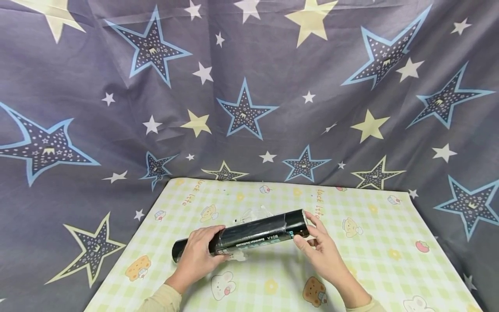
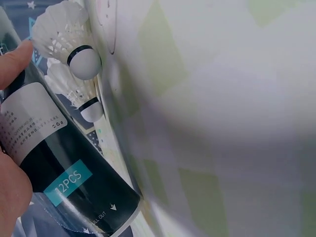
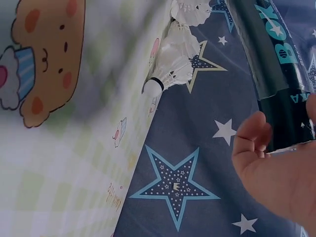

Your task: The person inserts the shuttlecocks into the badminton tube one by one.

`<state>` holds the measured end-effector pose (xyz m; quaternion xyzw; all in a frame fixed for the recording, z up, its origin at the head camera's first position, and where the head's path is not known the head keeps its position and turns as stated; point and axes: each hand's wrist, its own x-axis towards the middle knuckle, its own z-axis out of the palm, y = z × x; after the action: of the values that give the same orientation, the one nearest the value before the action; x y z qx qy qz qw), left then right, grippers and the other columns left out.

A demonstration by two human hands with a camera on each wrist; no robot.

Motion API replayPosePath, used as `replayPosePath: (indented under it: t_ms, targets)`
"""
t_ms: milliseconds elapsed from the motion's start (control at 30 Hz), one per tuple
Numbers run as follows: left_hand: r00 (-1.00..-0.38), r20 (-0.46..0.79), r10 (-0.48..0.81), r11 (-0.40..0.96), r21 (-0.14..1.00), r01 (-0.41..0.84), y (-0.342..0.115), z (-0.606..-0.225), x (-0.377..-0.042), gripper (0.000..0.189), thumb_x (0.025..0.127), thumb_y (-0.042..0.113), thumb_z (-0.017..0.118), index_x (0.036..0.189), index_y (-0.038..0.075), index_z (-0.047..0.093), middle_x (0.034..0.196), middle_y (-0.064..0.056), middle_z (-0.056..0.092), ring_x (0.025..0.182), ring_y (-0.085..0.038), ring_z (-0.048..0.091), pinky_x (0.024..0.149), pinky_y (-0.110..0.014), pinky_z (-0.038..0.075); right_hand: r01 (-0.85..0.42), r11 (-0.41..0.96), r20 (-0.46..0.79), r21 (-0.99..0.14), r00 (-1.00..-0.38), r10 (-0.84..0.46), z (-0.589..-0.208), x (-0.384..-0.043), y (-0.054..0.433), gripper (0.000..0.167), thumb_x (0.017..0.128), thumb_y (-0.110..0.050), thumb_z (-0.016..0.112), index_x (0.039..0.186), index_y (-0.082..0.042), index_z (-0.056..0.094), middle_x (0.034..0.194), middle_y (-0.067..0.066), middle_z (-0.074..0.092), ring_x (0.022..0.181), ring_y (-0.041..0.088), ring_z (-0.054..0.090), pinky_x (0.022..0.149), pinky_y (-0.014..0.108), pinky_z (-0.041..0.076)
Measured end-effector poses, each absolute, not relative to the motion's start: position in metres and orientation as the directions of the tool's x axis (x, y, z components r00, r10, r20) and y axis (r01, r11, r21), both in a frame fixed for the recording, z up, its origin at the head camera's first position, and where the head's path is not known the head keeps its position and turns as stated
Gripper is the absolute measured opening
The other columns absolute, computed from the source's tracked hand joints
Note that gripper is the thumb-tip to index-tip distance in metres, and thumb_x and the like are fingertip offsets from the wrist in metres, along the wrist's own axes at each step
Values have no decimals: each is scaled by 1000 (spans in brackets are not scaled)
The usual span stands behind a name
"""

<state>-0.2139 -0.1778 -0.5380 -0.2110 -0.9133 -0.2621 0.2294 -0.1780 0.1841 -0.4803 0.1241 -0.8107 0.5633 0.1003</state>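
Note:
A black shuttlecock tube (image 1: pixel 249 234) with pale blue and white lettering is held at a slant over the table, its right end higher in the head view. My left hand (image 1: pixel 199 251) grips it near its left end; the left wrist view shows a teal "12PCS" mark (image 2: pixel 68 181) and a white label (image 2: pixel 32 118) there. With thumb and fingers, my right hand (image 1: pixel 324 253) holds the tube's right end at the rim. White feather shuttlecocks (image 2: pixel 85 63) lie behind the tube, mostly hidden by it in the head view.
A table with a green-and-white checked cloth (image 1: pixel 370 268) printed with cartoon animals lies under the hands. Behind it and at its sides hangs a dark grey star-patterned curtain (image 1: pixel 273 56). A shuttlecock (image 3: pixel 173 54) also appears on the cloth in the right wrist view.

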Motion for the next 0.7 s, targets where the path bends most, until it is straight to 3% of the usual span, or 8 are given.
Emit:
replayPosePath:
  t_ms: [67,133,200,333,500,600,700]
  targets:
    - [-818,516,255,779,392,490,-178,-537,-214,89,60,33,107,139,17,68,135,-2,75,122,-26,70,107,-47,50,-302,325,303,-896,-952,-50,-482,-180,186,22,100,-14,75,122,-10,76,166,16,42,113,1,56,80,21,57]
    - [-831,503,238,782,408,471,-179,-536,-215,89,61,32,107,140,16,68,135,-3,75,122,-26,69,107,-49,50,-283,311,301,-907,-954,7,-483,-181,188,28,98,-12,78,126,-9,74,160,11,49,103,4,60,80,20,57]
    - [-844,492,215,785,427,449,-181,-535,-215,90,62,32,107,141,16,67,135,-4,75,122,-27,69,108,-50,50,-240,297,274,-924,-959,75,-484,-183,191,35,97,-12,79,131,-11,71,141,9,61,95,6,62,77,19,56]
    - [-867,463,183,782,466,414,-184,-532,-217,90,65,32,106,144,16,65,137,-5,74,123,-28,68,111,-49,48,-138,281,176,-950,-978,114,-489,-188,191,36,97,-17,80,131,-13,69,120,7,70,88,7,64,72,20,55]
    - [-874,452,177,783,474,404,-186,-531,-219,91,65,33,106,144,16,65,138,-5,73,125,-28,68,111,-47,47,-96,366,58,-926,-992,-113,-506,-197,177,38,96,-24,81,130,-10,70,116,12,76,87,12,67,73,22,57]
    - [-875,451,178,785,472,403,-186,-532,-219,91,64,32,106,144,15,66,138,-5,73,125,-28,68,111,-47,47,-129,420,7,-898,-960,-279,-515,-201,161,43,97,-28,79,133,-6,69,112,9,77,91,14,69,78,21,57]
    - [-873,455,174,782,474,404,-186,-534,-219,91,63,32,106,143,15,66,138,-5,73,125,-29,68,111,-47,46,-113,392,-56,-913,-917,-394,-524,-204,139,46,99,-27,77,135,0,67,102,12,77,84,14,68,71,20,54]
